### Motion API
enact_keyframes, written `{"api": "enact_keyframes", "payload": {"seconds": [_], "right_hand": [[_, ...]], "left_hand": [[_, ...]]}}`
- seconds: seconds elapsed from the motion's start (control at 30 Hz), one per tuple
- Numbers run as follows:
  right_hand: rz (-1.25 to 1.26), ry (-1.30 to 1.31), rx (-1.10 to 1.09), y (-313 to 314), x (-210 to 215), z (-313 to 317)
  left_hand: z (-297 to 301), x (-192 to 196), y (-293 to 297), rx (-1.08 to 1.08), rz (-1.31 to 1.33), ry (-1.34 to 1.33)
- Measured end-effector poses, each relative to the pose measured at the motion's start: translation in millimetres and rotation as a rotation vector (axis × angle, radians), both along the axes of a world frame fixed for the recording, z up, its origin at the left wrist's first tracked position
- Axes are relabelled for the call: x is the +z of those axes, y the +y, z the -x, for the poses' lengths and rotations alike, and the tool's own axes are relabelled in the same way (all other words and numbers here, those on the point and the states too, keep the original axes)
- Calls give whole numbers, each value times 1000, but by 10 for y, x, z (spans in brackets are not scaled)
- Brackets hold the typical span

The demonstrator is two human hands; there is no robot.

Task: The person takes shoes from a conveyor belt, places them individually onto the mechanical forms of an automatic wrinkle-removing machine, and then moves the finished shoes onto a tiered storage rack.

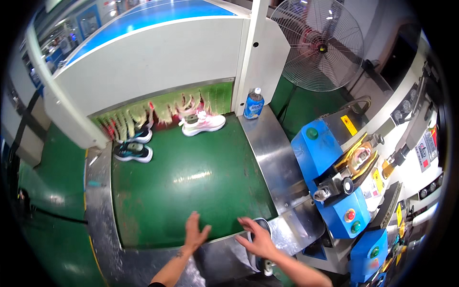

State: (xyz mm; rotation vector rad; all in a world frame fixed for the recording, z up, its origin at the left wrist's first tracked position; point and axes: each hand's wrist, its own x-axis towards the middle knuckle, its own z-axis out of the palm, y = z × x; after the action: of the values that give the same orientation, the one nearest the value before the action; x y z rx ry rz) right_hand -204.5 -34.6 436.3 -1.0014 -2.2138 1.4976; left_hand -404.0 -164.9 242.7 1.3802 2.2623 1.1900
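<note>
My left hand (193, 234) hovers over the near edge of the green conveyor belt (181, 201), fingers stretched apart and holding nothing. To its right, my right hand (259, 243) has its thumb and fingers spread, and lies over a dark shoe with a pale sole (263, 224). Most of that shoe is hidden beneath the hand, and I cannot tell whether they touch. Far off on the belt stands a pink shoe with a white sole (204, 124). At the far left sit a black and teal shoe (132, 152) and another dark shoe (142, 136) behind it.
A ragged green strip curtain (167, 107) hangs across the machine opening behind the shoes. On the metal ledge (272, 153) at right stands a blue bottle (254, 104). Blue button boxes (315, 146) of a machine flank the right side. A caged fan (322, 48) stands behind.
</note>
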Motion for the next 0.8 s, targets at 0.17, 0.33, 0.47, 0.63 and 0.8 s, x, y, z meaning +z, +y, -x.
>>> {"api": "enact_keyframes", "payload": {"seconds": [0.17,0.33,0.47,0.63,0.8], "right_hand": [[-665,12,573,1799,-184,2161],[-1043,-540,694,3203,-737,3849],[-1121,-671,551,3107,-962,4218],[-670,-429,462,1738,-1181,2717],[-145,-466,101,49,-246,696]], "left_hand": [[1463,-536,-151,292,309,256],[1703,-499,-213,286,249,243],[1859,-558,-236,297,193,208],[1796,-608,-323,322,225,192],[1351,-230,113,419,74,-757]]}}
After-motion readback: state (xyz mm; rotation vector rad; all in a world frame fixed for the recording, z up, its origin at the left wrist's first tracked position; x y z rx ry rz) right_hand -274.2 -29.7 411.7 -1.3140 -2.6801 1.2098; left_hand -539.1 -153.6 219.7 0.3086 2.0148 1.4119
